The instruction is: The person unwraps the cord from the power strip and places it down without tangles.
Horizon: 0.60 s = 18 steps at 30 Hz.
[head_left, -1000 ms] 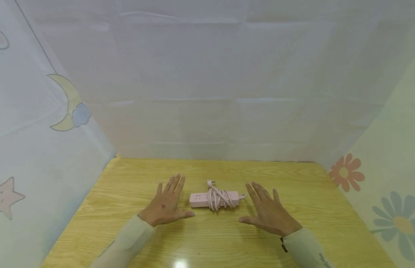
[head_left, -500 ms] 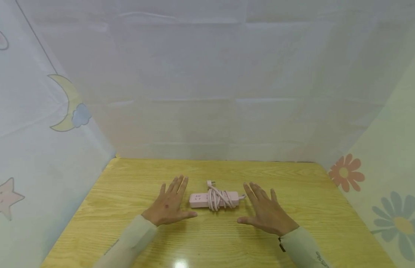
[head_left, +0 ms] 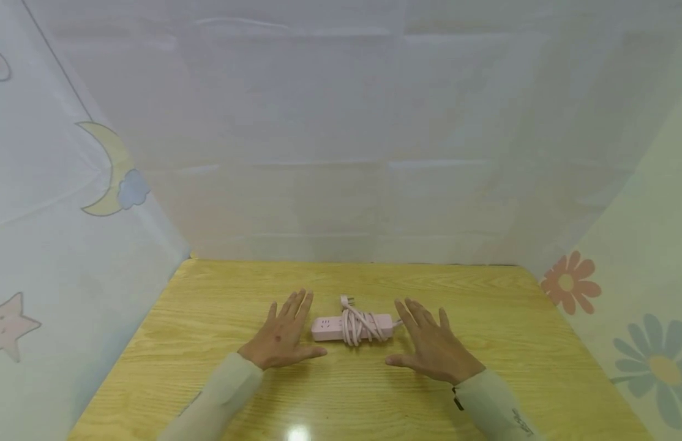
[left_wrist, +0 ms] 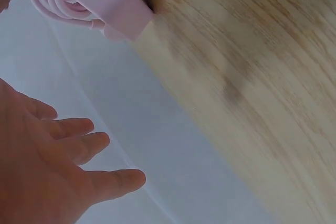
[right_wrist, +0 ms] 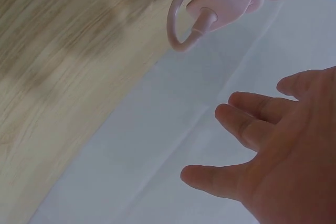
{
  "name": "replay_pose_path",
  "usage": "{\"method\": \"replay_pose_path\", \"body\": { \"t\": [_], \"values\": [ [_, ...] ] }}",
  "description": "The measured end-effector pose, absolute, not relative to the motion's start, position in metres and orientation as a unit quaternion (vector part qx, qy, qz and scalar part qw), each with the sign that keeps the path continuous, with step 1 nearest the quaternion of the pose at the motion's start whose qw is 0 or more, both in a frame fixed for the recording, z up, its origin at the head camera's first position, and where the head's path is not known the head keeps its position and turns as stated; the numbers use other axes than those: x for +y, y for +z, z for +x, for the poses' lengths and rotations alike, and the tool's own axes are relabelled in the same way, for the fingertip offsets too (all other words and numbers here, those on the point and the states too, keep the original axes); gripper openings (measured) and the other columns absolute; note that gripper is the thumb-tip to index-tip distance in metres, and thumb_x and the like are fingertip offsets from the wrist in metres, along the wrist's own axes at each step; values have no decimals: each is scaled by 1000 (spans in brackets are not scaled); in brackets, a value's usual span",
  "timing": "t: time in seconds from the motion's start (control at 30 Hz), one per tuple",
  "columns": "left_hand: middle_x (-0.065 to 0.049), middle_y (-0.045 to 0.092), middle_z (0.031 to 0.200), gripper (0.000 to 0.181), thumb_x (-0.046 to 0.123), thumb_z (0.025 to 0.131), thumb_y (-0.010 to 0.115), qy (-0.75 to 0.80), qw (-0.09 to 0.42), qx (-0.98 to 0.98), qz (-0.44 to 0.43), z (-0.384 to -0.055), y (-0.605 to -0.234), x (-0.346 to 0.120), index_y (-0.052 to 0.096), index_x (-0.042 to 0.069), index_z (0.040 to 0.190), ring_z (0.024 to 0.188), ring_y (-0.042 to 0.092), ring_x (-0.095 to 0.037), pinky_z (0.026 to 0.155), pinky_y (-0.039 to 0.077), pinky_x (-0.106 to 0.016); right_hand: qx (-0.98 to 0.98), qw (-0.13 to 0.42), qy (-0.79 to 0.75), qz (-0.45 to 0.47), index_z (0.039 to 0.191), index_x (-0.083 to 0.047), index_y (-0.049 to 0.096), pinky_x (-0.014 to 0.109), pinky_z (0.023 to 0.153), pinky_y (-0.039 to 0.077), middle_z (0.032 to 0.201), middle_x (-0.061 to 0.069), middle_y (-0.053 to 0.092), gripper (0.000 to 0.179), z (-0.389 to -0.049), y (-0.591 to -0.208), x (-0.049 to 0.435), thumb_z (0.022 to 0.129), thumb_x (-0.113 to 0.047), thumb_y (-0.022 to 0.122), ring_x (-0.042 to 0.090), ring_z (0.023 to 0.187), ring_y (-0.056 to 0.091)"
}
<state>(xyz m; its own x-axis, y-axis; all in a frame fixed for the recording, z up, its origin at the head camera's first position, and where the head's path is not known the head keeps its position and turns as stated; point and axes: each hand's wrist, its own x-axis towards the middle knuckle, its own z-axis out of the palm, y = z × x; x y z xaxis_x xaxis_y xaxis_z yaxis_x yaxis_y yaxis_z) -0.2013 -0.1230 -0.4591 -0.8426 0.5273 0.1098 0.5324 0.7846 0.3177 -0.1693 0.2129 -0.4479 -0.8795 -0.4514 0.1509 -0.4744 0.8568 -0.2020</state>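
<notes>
A pink power strip point(head_left: 327, 329) lies across the middle of the wooden table, its cord point(head_left: 353, 327) wound several times around its body. The plug point(head_left: 348, 301) sticks out on the far side, prongs pointing right. My left hand point(head_left: 283, 337) hovers just left of the strip with fingers spread and holds nothing. On the other side, my right hand point(head_left: 433, 346) is likewise spread, its fingertips near the end where the cord leaves the strip. Both wrist views show a gap between hand and power strip point(left_wrist: 113, 3). In the right wrist view the cord's loop point(right_wrist: 176, 22) bends out from the strip's end.
The wooden table point(head_left: 341, 398) reaches back to a pale hanging sheet point(head_left: 341, 135). Printed side sheets stand at left and right, one with a moon point(head_left: 117, 165), the other with flowers point(head_left: 571, 283).
Both hands have moved slightly inward, the left one to the right and the right one to the left, closer to the power strip. The strip has stayed in place.
</notes>
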Motion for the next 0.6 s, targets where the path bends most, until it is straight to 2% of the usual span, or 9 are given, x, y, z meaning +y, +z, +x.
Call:
{"method": "replay_pose_path", "body": {
  "t": [0.6],
  "values": [
    [-24,17,162,106,57,88,69,-168,1,-945,-280,-207,-468,-122,15,-3,157,147,20,-44,110,18,-70,-960,35,135,243,157,-1,23,77,105,14,157,26,30,105,-174,-454,208,84,-61,70,45,142,32]
  ]
}}
